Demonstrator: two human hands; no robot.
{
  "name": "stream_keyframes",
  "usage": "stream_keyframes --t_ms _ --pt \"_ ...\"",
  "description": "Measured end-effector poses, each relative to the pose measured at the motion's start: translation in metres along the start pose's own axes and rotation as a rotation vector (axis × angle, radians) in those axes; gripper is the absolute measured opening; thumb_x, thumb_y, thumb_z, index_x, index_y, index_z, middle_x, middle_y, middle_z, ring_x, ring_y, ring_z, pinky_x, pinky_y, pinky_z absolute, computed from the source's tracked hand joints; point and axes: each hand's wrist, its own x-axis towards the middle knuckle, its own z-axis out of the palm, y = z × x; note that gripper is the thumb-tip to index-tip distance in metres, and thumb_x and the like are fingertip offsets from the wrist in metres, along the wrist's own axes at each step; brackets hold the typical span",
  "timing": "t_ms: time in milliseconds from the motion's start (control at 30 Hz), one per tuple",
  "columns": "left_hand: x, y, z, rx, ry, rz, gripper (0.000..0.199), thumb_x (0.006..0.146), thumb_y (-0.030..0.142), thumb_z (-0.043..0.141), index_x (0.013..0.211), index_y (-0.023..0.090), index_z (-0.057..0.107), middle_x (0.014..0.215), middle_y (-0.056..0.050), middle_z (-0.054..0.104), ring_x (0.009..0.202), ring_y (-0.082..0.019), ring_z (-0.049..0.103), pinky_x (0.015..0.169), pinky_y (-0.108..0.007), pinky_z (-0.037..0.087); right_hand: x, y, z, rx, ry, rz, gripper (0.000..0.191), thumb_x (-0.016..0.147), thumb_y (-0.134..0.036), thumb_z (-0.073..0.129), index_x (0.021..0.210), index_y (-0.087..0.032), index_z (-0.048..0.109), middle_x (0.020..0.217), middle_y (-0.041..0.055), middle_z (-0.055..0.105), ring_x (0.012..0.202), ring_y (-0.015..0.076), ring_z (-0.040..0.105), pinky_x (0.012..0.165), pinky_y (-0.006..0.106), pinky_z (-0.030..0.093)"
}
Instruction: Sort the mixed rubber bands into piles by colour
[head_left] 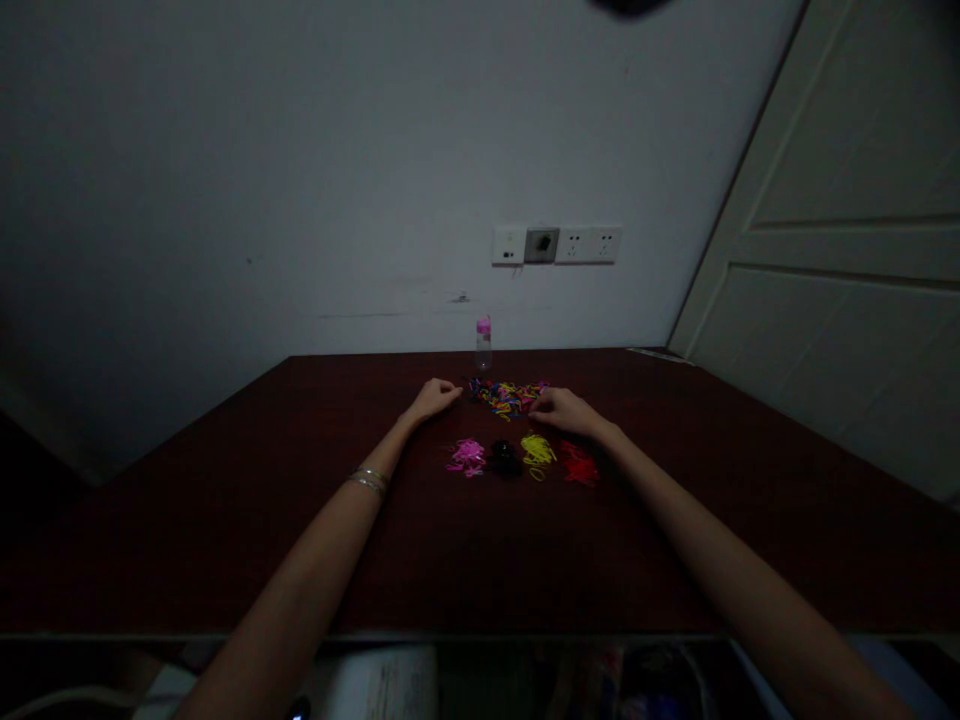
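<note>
A loose pile of mixed-colour rubber bands [504, 396] lies toward the back of the dark red table. My left hand [436, 397] rests just left of this pile, its fingers drawn together in a pinch. Against the pile's right edge, my right hand [564, 409] has its thumb and fingertips closed. Whether either pinch holds a band is too small to tell. Nearer to me lie separate heaps in a row: pink bands [468, 456], black bands [504, 458], yellow bands [537, 451] and red bands [579, 464].
Behind the mixed pile stands a clear bottle with a pink top [484, 345]. Wall sockets [587, 244] sit above the dark red table [247, 520]. A pale panelled door [840, 260] is at the right. Below the table's front edge, several stored items show dimly.
</note>
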Motion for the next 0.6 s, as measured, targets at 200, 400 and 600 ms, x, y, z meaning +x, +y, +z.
stream_keyframes --t_ms 200,400,600 --pt "-0.002 0.002 0.002 -0.013 0.014 -0.038 0.040 0.073 0.047 0.047 0.066 0.011 0.066 0.047 0.001 0.050 0.049 -0.010 0.044 0.052 -0.022 0.032 0.001 -0.015 0.008 -0.170 -0.020 -0.011 0.025 0.081 -0.040 0.053 0.093 -0.023 0.066 0.097 0.0049 0.065 0.091 0.0183 0.058 0.074 0.025 0.043" --pt "-0.004 0.003 0.003 -0.009 0.023 -0.065 0.039 0.073 0.045 0.047 0.068 0.012 0.067 0.048 0.001 0.051 0.050 -0.011 0.045 0.053 -0.022 0.033 0.000 -0.025 0.009 -0.260 0.001 0.009 0.021 0.085 -0.034 0.048 0.090 -0.021 0.063 0.100 0.0069 0.062 0.094 0.0193 0.056 0.071 0.024 0.042" --pt "-0.004 0.002 0.003 0.021 0.026 -0.072 0.040 0.073 0.046 0.047 0.068 0.012 0.067 0.050 0.000 0.054 0.053 -0.012 0.047 0.054 -0.022 0.034 -0.002 -0.027 0.010 -0.298 0.025 -0.032 0.019 0.086 -0.030 0.046 0.087 -0.021 0.062 0.097 0.0067 0.062 0.094 0.0183 0.055 0.073 0.024 0.042"
